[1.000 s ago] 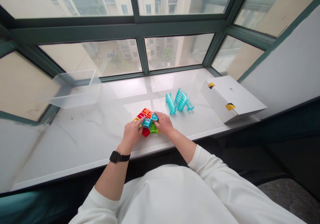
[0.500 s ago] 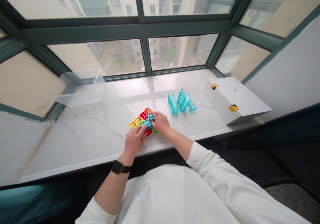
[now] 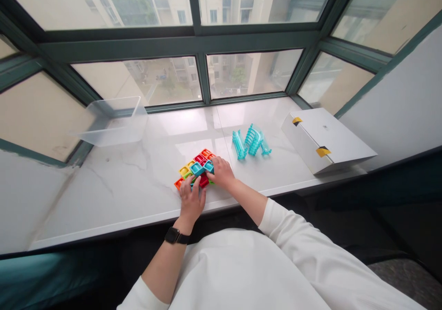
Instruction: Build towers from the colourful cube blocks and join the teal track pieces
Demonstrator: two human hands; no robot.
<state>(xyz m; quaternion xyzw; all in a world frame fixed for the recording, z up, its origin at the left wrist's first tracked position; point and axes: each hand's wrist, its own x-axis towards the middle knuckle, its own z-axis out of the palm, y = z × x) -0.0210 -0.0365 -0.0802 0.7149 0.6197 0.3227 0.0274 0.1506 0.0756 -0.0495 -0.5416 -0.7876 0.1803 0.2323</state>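
Busy with both hands at a cluster of coloured blocks (image 3: 196, 167), close to the front edge of the windowsill (image 3: 138, 181). Looks partway along, going by the layout. Done so far: red ones (image 3: 199, 158), yellow ones (image 3: 183, 171), green ones (image 3: 188, 175) and an orange one (image 3: 178, 184) bunched together; cannot tell if locked or just touching. On top of these, a left blue block (image 3: 197, 169), and just beside it a right blue block (image 3: 209, 166), seemingly pinched between thumb and fingers of the right grip (image 3: 223, 172). Not let go yet, so probably not finished there. Over the near side, fingers spread and bent down onto the pieces, the left grip (image 3: 191, 202); cannot tell if holding anything or only steadying. Lying apart from the blocks, behind and to the right, untouched: clear teal tubes (image 3: 254, 140). Cannot tell if left to add. Farther off: see-through bin (image 3: 117, 137) at left, white box (image 3: 333, 132) at right.
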